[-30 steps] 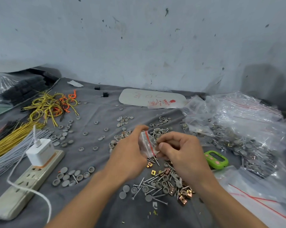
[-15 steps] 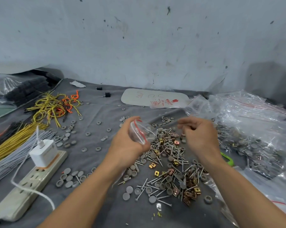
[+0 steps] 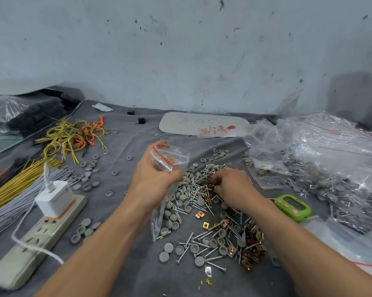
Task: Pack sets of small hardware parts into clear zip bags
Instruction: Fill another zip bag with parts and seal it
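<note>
The clear zip bag sits centre frame, gripped in the left hand, its red-striped mouth gaping toward the parts, ready for filling. Just right, the right hand digs curled fingers into the pile of screws, caps and clips; whether it's pinched anything, I can't tell.

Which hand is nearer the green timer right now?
Right. The right hand is on the parts pile just left of the green timer; the left hand holds a zip bag farther left.
</note>
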